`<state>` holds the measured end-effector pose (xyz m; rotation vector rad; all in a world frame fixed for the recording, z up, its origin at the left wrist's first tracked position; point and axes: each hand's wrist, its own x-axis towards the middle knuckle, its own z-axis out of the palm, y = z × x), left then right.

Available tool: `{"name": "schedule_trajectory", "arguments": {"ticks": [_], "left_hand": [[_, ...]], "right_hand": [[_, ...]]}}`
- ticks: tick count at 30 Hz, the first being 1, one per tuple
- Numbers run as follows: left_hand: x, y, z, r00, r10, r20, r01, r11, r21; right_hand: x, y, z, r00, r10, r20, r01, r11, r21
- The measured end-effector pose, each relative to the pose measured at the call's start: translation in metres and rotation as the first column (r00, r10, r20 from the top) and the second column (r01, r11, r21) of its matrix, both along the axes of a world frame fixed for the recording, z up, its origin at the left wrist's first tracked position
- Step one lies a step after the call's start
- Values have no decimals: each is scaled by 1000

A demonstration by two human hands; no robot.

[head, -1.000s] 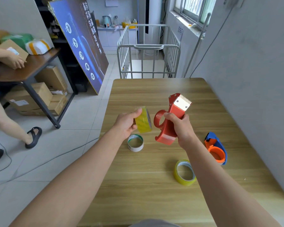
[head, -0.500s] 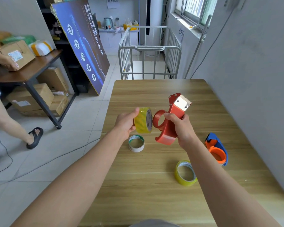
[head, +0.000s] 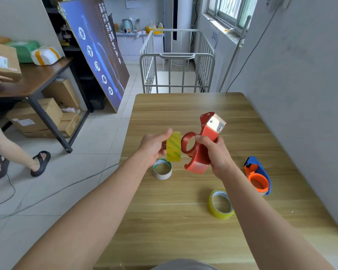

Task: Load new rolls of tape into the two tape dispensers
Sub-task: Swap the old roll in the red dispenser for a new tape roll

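Left hand (head: pixel 153 148) has turned the yellow tape roll (head: pixel 173 146) edge-on since a moment ago, now just beside the spool hub of the red tape dispenser (head: pixel 201 145), gripped in the right hand (head: pixel 216 152). Roll lined up but not yet seated. Second yellow roll (head: pixel 220 204) and blue-orange dispenser (head: pixel 258 175) lie untouched on the table (head: pixel 183 230).

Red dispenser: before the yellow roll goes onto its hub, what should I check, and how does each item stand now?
1. Right hand grips the red dispenser firmly: ok.
2. Left hand holds the yellow tape roll: ok.
3. Dispenser hub ring empty: ok.
4. Roll lined up with hub, edge-on beside it: ok.
5. Roll seated on hub: not ok, still apart.
6. Tape winding direction correct: cannot tell.
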<state>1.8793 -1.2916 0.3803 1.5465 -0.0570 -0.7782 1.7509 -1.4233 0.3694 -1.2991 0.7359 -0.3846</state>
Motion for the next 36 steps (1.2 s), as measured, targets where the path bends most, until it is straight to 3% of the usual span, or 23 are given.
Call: {"name": "schedule_trajectory", "arguments": {"ticks": [3,10,16,21,26,31,36], "left_hand": [[-4,0,1,993,-116,-14,115,991,-66],[-5,-4,3,997,31,70,-32,999,20],[-10,-2,2,989,-113,97,109,993,38],[-9,-6,4,994,-13,105,9,999,37],[-12,-11,2,986,-52,156,37,994,98],[-13,-9,5,988,-123,98,115,990,85],[-18,-15,8,998,-53,33,51,998,45]], "right_hand": [[1,0,-1,1000,13,3,-13,1000,2],[0,1,-3,996,90,-13,-90,996,-8],[3,5,0,986,169,9,-169,985,20],[1,5,0,984,177,11,-177,983,47],[2,8,1,983,184,2,-184,981,64],[1,3,-3,981,195,-21,-191,976,105],[4,7,-5,983,183,-6,-182,980,85]]}}
